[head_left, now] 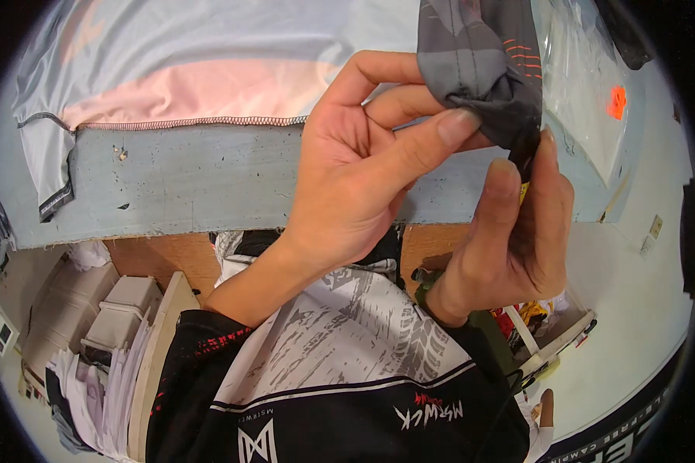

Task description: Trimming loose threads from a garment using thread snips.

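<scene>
My left hand [355, 162] pinches the lower end of a dark grey fabric piece [479, 73] between thumb and fingers. The piece has stitched lines and short red-orange marks, and it hangs bunched at the grip. Just below on the right, my right hand [510, 239] is closed around something black with a yellow spot [524, 185], at the fabric's black lower end. Whether this is the hem or a small separate thing, I cannot tell. Behind my left hand, a light grey and pink garment [201, 85] lies inside out, its overlocked seam showing.
The worn blue-grey table [232, 185] runs across in front of me. Clear plastic bags [583, 85] with an orange sticker lie at its right. Lower left are grey plastic bins [120, 309] and stacked white sheets [108, 386]; an open drawer [552, 347] with colourful cloth sits lower right.
</scene>
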`<state>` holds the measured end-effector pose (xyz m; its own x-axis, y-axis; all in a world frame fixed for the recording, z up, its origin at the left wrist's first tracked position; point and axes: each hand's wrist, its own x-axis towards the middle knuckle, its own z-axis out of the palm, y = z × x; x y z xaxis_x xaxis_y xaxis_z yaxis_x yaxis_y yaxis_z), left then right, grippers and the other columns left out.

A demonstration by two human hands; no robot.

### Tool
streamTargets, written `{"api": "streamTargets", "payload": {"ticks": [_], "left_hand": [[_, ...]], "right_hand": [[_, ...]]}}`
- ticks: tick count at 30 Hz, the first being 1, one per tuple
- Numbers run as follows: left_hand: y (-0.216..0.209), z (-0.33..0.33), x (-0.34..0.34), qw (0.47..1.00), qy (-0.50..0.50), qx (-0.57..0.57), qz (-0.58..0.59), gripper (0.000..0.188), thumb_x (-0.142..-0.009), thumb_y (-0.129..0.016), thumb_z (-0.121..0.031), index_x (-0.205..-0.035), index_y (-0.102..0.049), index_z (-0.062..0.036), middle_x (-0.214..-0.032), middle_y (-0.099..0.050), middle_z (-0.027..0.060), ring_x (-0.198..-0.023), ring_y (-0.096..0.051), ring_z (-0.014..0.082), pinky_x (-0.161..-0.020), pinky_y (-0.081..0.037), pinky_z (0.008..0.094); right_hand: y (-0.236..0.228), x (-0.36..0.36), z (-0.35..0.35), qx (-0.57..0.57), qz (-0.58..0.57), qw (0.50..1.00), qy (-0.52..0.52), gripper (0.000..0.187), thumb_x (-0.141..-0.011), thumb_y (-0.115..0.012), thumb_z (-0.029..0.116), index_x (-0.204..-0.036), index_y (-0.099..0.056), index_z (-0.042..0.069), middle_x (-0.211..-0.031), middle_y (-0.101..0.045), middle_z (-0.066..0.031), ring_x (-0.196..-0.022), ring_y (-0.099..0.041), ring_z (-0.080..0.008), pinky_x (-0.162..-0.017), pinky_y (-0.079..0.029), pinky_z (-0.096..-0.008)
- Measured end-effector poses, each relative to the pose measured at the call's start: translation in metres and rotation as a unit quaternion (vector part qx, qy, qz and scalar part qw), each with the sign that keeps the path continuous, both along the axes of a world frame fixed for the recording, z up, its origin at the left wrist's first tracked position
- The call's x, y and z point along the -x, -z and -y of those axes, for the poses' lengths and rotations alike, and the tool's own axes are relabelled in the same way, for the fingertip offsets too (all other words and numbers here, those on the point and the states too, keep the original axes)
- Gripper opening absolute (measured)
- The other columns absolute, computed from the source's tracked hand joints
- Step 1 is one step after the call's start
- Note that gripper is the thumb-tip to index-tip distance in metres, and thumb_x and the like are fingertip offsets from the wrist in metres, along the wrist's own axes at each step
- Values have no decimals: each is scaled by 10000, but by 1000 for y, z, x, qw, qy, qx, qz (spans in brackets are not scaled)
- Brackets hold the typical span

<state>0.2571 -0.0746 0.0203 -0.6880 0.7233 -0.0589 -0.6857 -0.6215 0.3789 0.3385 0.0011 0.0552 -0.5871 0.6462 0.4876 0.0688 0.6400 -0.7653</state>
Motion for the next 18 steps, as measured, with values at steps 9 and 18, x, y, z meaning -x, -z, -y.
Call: {"api": "streamTargets", "payload": {"ticks": [9, 18], "left_hand": [[-2, -2, -4, 1000, -11, -12, 24, 293, -926, -585, -12, -1186, -455, -45, -1074, -657, 99, -1015, -640, 190, -915, -524, 338], [5, -3, -6, 996, -55, -63, 23, 272, -897, -574, 91, -1137, -454, 43, -1115, -659, 209, -1049, -646, 243, -950, -527, 388]], "right_hand": [[-4, -2, 6, 48, 38, 996, 61, 299, -884, -663, 48, -1155, -636, -75, -769, -615, -12, -535, -371, -16, -489, -239, -190], [6, -1, -2, -30, 8, 999, 13, 281, -885, -643, 19, -1151, -641, -74, -744, -578, -6, -534, -365, -22, -489, -251, -194]]}}
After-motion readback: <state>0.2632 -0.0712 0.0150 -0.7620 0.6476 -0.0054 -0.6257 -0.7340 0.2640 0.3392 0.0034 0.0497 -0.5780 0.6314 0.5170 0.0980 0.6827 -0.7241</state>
